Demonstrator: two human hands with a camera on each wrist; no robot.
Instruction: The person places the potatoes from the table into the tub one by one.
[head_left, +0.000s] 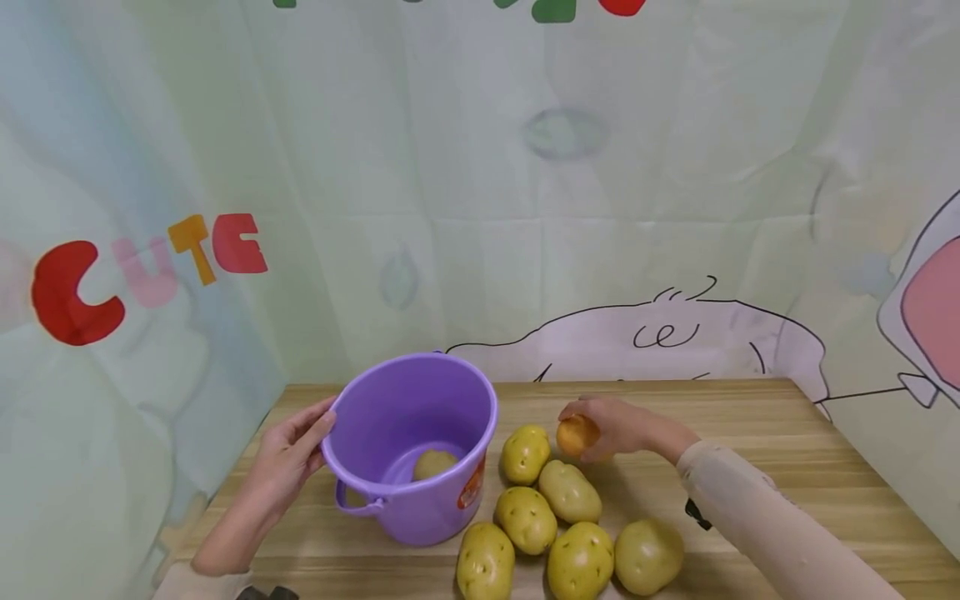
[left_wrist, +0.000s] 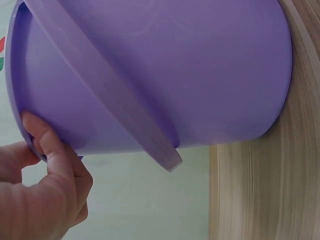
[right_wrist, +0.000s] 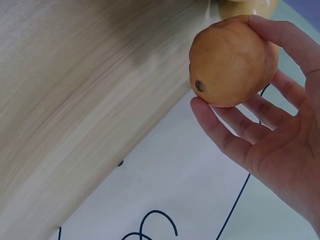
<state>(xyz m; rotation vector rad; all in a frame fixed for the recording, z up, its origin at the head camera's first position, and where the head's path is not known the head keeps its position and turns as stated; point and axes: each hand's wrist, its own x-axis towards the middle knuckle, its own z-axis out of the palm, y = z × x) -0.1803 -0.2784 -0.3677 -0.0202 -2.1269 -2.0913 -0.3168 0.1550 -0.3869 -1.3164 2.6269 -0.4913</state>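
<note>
From where I stand, the orange fruit (head_left: 576,436) is in the right hand (head_left: 611,423), held between thumb and fingertips out at the far side of the potatoes; whether its underside touches the bench (head_left: 795,442) I cannot tell. Only the tips seem to bear on that smooth, round skin, so a loose pinch could let it slip and roll off towards the backdrop (head_left: 465,275). Just in front of it, six potatoes (head_left: 527,520) lie bunched together, four yellow and pitted, two paler, and a low sweep of the wrist might knock one and set its neighbours rolling. To the left of them is the purple bucket (head_left: 431,525), its mouth facing the person, with one pale potato (head_left: 434,465) inside. The left hand (head_left: 288,446) pinches the rim at the side, thumb and fingers curled over the edge, while the handle (left_wrist: 105,85) hangs down against the wall. I cannot tell whether the base sits flat; with one side gripped, a careless tug could tip the bucket, or push it into the nearest potatoes, and the one inside would roll about.
</note>
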